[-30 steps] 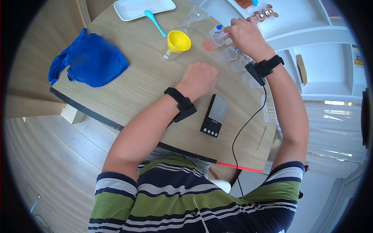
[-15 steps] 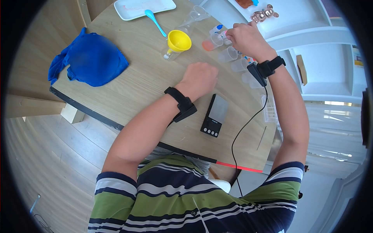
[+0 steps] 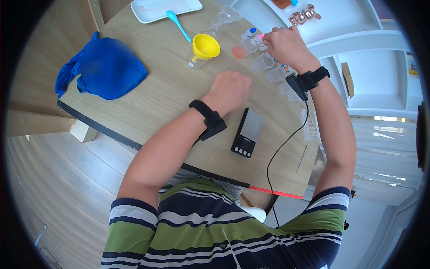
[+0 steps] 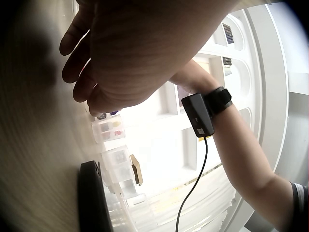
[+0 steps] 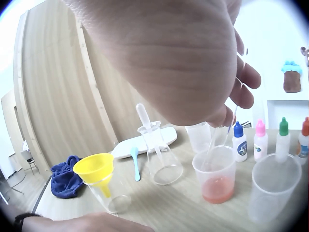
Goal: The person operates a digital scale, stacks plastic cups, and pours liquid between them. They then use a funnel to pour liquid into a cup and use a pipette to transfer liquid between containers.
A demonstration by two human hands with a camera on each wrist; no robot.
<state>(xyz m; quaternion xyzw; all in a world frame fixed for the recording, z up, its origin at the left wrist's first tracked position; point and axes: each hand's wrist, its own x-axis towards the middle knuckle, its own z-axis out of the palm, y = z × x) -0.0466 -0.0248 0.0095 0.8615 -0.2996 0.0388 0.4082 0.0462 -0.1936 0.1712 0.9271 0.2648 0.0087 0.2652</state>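
My right hand (image 3: 286, 47) is over a clear plastic cup (image 5: 214, 164) with pink-orange liquid (image 5: 218, 188) in its bottom. Its fingers pinch a thin clear stirring rod (image 5: 233, 115), which slants down into the cup. My left hand (image 3: 228, 91) is low over the table near the digital scale (image 3: 252, 127), fingers loosely curled with nothing in them. Dropper bottles with blue (image 5: 238, 129), pink (image 5: 260, 126), green (image 5: 283, 126) and red caps stand behind the cups. A second clear cup (image 5: 275, 188) stands to the right of the liquid one.
A yellow funnel (image 3: 206, 47) sits in a clear beaker (image 3: 196, 64). Beyond it are a flask (image 5: 166, 171), a light-blue spoon (image 3: 179, 27) and a white tray (image 3: 145, 18). A blue cloth (image 3: 107, 69) lies at left. A wrist-camera cable (image 3: 278, 157) crosses the table at right.
My right hand has shifted slightly right and down in the head view, uncovering the pink-capped bottle beside the cup. The left hand has stayed in place.
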